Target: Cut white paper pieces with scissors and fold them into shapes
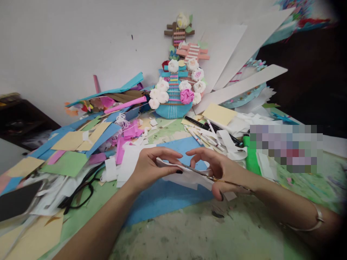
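My left hand (151,168) is closed, pinching a folded piece of white paper (187,177) between thumb and fingers. My right hand (221,169) curls around a slim pair of scissors (213,178), seen edge-on. Their blades point left and lie along the upper edge of the white paper, close to my left fingertips. How far the blades are apart cannot be made out. Beneath both hands a blue paper sheet (159,202) lies on the table, and more white paper (126,162) lies left of my left hand.
A blue paper guitar (173,108) with paper flowers stands against the wall. Markers (197,122) and a green roll (251,155) lie at right. Coloured paper (66,164), black glasses (81,191) and a dark-screened device (18,200) lie at left.
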The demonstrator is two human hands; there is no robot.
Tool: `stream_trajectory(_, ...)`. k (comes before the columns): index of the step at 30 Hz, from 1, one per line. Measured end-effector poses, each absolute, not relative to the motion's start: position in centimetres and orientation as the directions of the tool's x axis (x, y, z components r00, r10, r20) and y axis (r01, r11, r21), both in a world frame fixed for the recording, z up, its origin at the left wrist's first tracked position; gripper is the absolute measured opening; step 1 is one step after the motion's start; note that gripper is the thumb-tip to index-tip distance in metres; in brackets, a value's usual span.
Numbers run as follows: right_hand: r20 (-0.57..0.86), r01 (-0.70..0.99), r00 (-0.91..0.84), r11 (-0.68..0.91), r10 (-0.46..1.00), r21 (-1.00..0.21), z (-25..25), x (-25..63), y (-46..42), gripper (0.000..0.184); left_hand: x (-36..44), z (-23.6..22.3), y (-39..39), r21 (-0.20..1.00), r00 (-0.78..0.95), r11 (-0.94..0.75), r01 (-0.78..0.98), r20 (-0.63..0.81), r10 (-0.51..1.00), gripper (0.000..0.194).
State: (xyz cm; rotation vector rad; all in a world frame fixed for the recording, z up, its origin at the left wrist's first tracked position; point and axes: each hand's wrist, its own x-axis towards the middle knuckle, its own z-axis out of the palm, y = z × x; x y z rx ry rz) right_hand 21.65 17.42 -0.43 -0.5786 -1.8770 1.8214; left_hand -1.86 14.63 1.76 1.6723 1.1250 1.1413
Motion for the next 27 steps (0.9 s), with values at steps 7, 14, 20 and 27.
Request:
stream_trajectory(7, 0.004, -0.028, -0.801, -0.031, 0.598, -0.999, -0.2, 21.5, 17.5, 0.094, -2.1, 1.6, 14.6, 0.929, 0.201, -0.283, 0.24, 0.237, 0.95, 0.029)
stream_trajectory(14, -0.001, -0.026, -0.781, -0.035, 0.625, -0.999, -0.1, 21.4, 17.5, 0.095, -2.4, 1.6, 14.8, 0.941, 0.214, -0.294, 0.169, 0.256, 0.943, 0.027)
stream_trajectory(20, 0.04, -0.047, -0.787, 0.006, 0.615, -0.999, -0.1, 21.7, 17.8, 0.093, -2.9, 1.5, 15.6, 0.947, 0.178, -0.321, 0.025, 0.311, 0.933, 0.027)
stream_trajectory(27, 0.042, -0.047, -0.837, 0.005, 0.545, -0.999, -0.3, 21.7, 17.3, 0.095, -2.7, 1.3, 15.6, 0.971, 0.261, -0.231, -0.067, 0.241, 0.935, 0.025)
